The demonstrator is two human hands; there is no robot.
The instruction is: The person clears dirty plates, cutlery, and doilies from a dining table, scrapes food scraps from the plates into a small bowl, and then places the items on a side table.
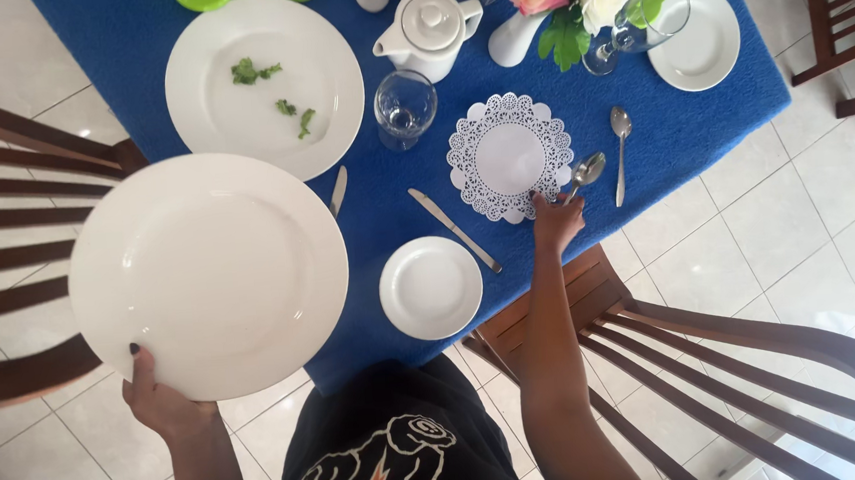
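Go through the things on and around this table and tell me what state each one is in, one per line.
Large plate: bare, held off the table by the left hand.
Dinner plate: on the cloth, a few green scraps on it.
Small plate: bare, near the table edge.
Glass: upright, looks empty.
Teapot: lid on.
Doily: flat, nothing on it.
Spoon: right hand at its handle.

White plate (209,275), lacy white doily (510,157), blue tablecloth (700,126), brown wooden chair (716,350)
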